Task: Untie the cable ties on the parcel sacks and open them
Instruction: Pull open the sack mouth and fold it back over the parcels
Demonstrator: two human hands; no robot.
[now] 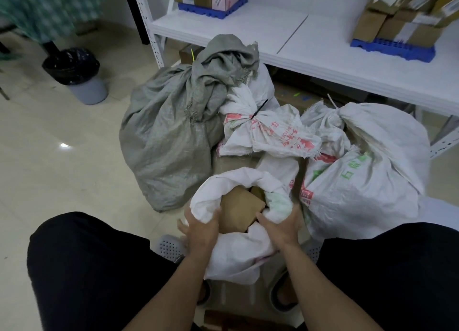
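A white woven sack [238,253] stands open between my knees, with brown cardboard parcels [239,212] showing in its mouth. My left hand [201,227] grips the left side of its rolled rim. My right hand [279,227] grips the right side of the rim. Behind it lies a white sack with red print [270,134], its neck bound by a black cable tie [259,111]. At the left a grey sack [169,132] is closed with a yellow tie [192,55]. On the right, a white sack with green print [367,171] carries a white tie [332,101].
A white metal shelf [310,55] runs behind the sacks, holding cardboard boxes on blue pallets [392,48]. A grey bin with a black liner [77,75] stands on the tiled floor at the left. My dark-clad knees frame the near sack.
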